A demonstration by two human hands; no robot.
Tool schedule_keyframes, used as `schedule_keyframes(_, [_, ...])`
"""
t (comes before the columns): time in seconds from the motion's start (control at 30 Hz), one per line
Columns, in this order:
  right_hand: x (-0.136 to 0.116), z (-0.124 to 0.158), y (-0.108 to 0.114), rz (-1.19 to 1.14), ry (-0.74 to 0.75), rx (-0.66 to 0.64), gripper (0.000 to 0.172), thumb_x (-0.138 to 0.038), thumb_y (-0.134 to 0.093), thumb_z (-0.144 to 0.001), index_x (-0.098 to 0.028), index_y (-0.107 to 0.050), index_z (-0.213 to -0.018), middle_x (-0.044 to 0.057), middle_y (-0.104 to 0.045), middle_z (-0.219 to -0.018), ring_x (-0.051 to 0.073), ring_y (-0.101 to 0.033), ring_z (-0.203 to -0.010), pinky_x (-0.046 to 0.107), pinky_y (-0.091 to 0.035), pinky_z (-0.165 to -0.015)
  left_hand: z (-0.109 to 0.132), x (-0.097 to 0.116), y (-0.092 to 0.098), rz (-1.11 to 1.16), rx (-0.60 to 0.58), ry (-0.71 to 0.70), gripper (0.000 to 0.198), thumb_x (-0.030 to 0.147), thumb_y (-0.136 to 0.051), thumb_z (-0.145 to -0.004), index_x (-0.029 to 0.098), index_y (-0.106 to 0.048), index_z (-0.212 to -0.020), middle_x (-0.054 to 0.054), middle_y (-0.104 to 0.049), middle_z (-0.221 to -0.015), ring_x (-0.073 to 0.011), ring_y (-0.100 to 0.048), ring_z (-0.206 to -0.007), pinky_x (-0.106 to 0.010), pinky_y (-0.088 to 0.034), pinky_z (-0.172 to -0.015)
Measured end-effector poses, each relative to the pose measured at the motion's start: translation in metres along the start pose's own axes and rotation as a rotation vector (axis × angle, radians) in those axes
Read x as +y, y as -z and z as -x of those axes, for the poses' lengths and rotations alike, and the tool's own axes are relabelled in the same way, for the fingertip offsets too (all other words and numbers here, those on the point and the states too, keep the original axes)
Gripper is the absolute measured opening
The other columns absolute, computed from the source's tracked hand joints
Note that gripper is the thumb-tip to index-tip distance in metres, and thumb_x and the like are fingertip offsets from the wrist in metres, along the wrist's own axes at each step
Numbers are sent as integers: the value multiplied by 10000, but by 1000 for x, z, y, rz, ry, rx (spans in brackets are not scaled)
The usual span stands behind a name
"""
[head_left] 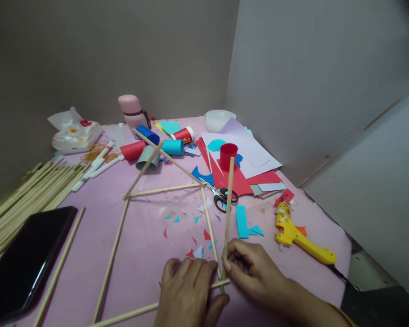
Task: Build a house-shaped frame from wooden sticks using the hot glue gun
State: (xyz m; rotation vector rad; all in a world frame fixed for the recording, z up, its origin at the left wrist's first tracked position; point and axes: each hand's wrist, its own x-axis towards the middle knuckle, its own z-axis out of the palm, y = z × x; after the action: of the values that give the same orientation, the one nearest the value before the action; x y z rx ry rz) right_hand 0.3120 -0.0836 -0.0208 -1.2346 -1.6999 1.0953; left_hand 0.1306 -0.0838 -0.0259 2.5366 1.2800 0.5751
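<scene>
A frame of thin wooden sticks lies on the pink table, with two sticks rising and crossing at its far left corner. My left hand is closed around the near right corner, its fingers over the near stick. Between the thumb and fingers of my right hand, an upright wooden stick is pinched at its lower end, where it meets that corner. Scissors with black handles lie just beyond the frame's right side. The exact joint under my fingers is partly hidden.
A yellow glue gun lies at right, its cord running off the edge. Loose sticks and a black phone are at left. Paper tubes, a pink bottle, red paper and a white bowl sit farther back.
</scene>
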Motion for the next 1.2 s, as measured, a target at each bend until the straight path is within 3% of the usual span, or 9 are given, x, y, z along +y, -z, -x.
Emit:
schedule_keyframes(0.23, [-3,1,3,127,68,-14,92,-172,-459,-793,-178,-507,-714,-16,-483,-605,115,-460,-536,215,-360,-511,2,1,-2,-13,19,-14,128,254,-701,-722,244,-583,-773,54,-668,-740,-190,-587,-715,-378,-260,-799])
schedule_keyframes(0.4, [-4,1,3,170,119,2,105,-173,-438,-800,-177,-507,-721,-3,-503,-601,120,-467,-531,219,-370,-510,3,-3,-3,-24,7,-68,83,258,-654,-774,250,-572,-783,73,-650,-728,-176,-580,-691,-375,-252,-798])
schedule_keyframes(0.67, [1,1,1,254,228,5,113,-130,-444,-802,-180,-523,-737,20,-560,-619,128,-522,-564,209,-408,-544,2,-2,-6,-24,-26,-20,86,244,-643,-784,234,-558,-800,55,-652,-754,-190,-582,-712,-389,-264,-803])
schedule_keyframes(1.2, [5,2,0,310,191,-54,129,-154,-426,-834,-184,-509,-740,36,-577,-643,144,-530,-595,228,-417,-572,5,-1,-10,44,-72,-14,47,219,-576,-847,251,-567,-880,44,-664,-821,-177,-589,-752,-390,-308,-809])
